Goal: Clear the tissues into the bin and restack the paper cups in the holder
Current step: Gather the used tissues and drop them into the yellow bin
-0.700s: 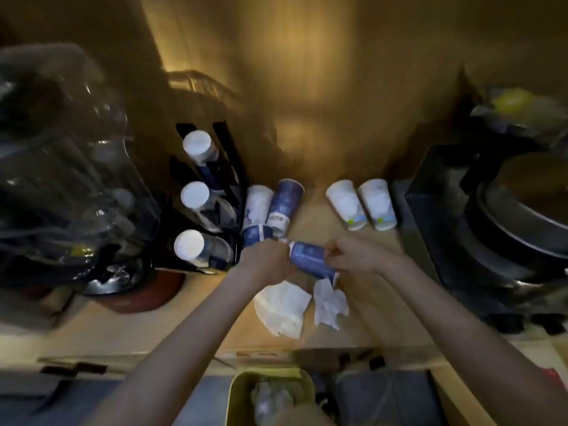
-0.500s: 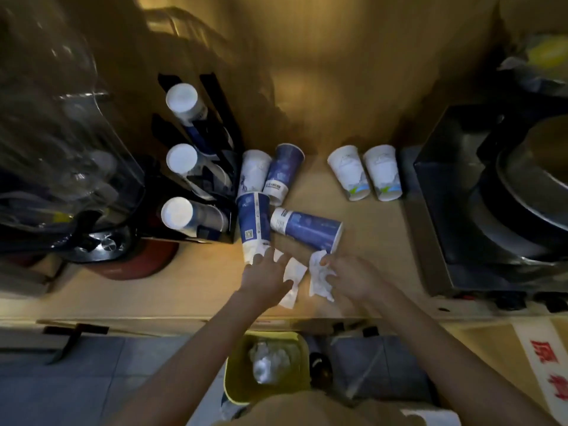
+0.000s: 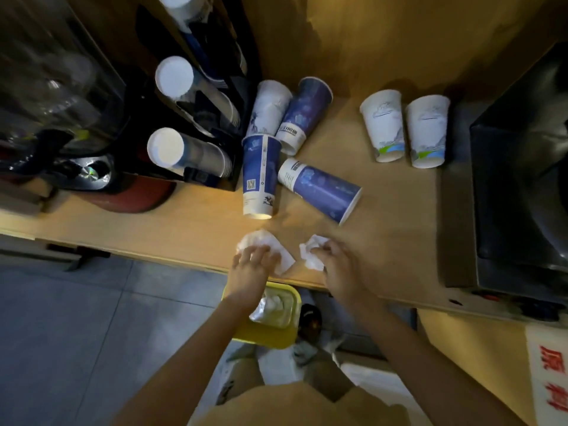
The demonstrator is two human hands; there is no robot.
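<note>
Wooden counter [image 3: 190,229], near edge: left hand [image 3: 253,265], fingers spread flat on a white tissue [image 3: 278,250]; right hand [image 3: 336,265], fingertips pinching a crumpled tissue [image 3: 312,256]. Just behind, two blue cups [image 3: 261,176] lying on their sides. Black cup holder [image 3: 212,118] at left. Yellow bin [image 3: 270,330] below the edge.

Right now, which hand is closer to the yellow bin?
The left. The left hand rests on a tissue at the counter edge, right above the yellow bin. The right hand grips another tissue, off to the bin's right.
</note>
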